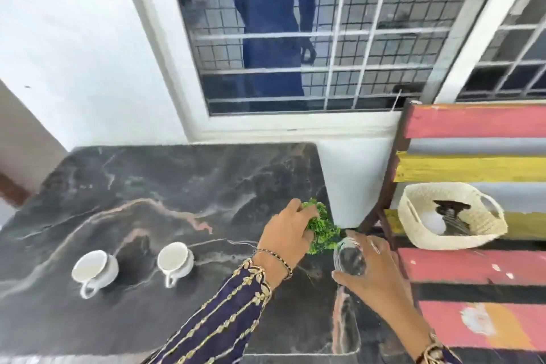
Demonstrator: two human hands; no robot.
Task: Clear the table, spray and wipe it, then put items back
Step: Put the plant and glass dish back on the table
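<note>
Clearing seems under way. The left hand (285, 233) curls its fingers round the green plant (322, 235) at the worktop (177, 186) edge. Just beside the plant, the right hand (375, 273) grips a clear glass (350, 260). The white cups (175, 260), well apart from the plant, likely go next and need a freed hand.

Soft, even daylight, bright on the white wall (74, 38), a dull sheen on the dark table (177, 186). Everything smeared with motion blur; window (295, 38) bars bow toward the edges.
</note>
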